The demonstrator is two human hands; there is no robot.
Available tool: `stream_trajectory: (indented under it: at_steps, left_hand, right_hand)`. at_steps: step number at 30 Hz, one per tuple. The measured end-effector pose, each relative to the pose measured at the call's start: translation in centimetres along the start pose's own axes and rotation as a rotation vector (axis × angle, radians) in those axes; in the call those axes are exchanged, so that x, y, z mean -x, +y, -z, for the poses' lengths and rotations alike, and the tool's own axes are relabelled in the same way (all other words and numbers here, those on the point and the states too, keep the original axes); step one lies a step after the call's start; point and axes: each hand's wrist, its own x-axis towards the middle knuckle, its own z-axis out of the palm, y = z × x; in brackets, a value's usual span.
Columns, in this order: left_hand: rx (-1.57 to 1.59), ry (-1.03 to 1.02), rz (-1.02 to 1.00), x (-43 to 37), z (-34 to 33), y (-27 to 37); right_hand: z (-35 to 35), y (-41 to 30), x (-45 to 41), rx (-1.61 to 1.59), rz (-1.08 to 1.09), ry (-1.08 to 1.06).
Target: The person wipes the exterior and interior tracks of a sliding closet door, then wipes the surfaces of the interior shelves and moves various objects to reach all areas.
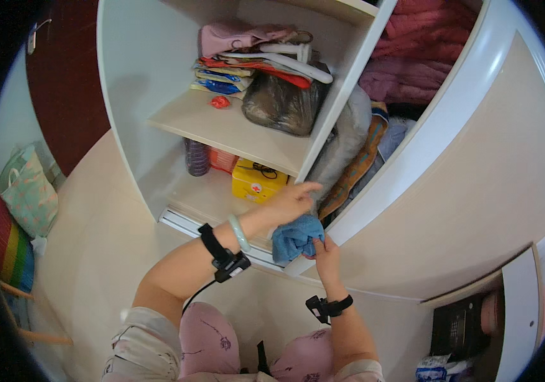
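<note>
My right hand (327,253) grips a bunched blue cloth (296,238) low at the front of a cabinet, beside its bottom sliding track (184,223). Just above the cloth is my left hand (296,200), with a finger stretched toward the lower end of the white upright divider (344,102). Nothing shows in that hand, though whether its fingertips touch the divider cannot be told. Behind my left wrist, a yellow first-aid box (253,184) with a dark cable on top stands in the lowest compartment.
On the middle shelf (224,126) are a dark plastic bag (279,102), white hangers (282,62), folded pink fabric (234,38) and a red crumpled item (219,102). Red bedding (420,33) fills the right compartment. A sliding door (468,191) borders it. A black safe (456,324) sits lower right.
</note>
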Motion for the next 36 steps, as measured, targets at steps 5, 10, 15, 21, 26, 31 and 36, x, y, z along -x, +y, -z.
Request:
stream_trajectory:
  at_steps: [5, 10, 15, 21, 26, 31, 36]
  left_hand:
    - [-0.029, 0.143, -0.022, 0.5, 0.4, -3.8]
    - [0.163, 0.093, 0.189, 0.7, 0.6, -5.5]
    - [0.387, 0.163, 0.437, 0.5, 0.6, -7.2]
    - [0.577, 0.110, 0.466, 0.2, 0.3, -9.7]
    - [0.597, 0.061, 0.548, -0.1, -0.9, -11.7]
    - [0.669, 0.047, 0.576, 1.0, -2.0, -15.5]
    - [0.618, 0.089, 0.634, 2.2, -2.7, -16.0]
  right_hand:
    - [3.4, 2.4, 0.2, 0.088, 0.025, 0.125]
    - [6.1, 2.1, 1.4, 0.009, -0.006, 0.199]
    - [7.9, 1.6, 2.4, 0.135, 0.036, 0.322]
    - [9.7, 2.2, 3.8, 0.109, -0.068, 0.450]
    - [11.4, 2.3, 4.3, 0.143, -0.060, 0.544]
    - [11.6, 1.2, 4.6, 0.113, -0.070, 0.655]
    - [14.8, 2.4, 5.4, 0.167, -0.115, 0.668]
